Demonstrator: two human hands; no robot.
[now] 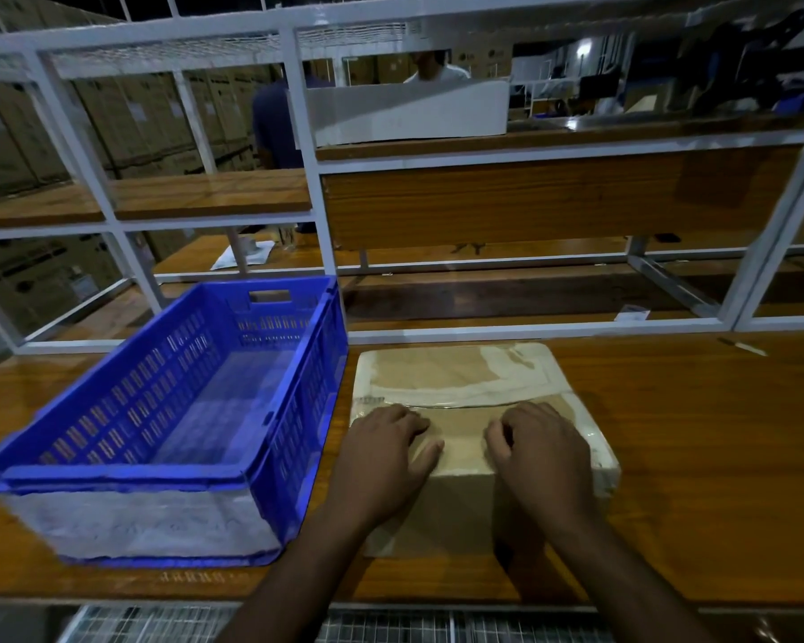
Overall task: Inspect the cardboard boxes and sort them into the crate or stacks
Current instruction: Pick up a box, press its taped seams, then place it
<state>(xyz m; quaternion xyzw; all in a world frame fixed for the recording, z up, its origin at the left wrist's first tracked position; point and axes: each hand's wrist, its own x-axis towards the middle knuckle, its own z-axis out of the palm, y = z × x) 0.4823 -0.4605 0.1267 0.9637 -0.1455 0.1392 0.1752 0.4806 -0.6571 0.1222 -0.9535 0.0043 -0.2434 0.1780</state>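
Note:
A taped cardboard box [456, 378] sits on the wooden table [692, 457], just right of a blue plastic crate [298, 410]. The crate holds nothing that I can see. My left hand [381, 457] lies palm down on the near left part of the box top, fingers curled toward the tape seam. My right hand [544, 452] rests the same way on the near right part. Both hands press on the lid without gripping it. Tape and torn paper cover the far half of the box.
A white metal frame [307, 178] with wooden shelves rises behind the table. Two people stand beyond the frame, at the back centre. Large cartons are stacked in the far left background. A small white label [632, 313] lies on the lower shelf at right.

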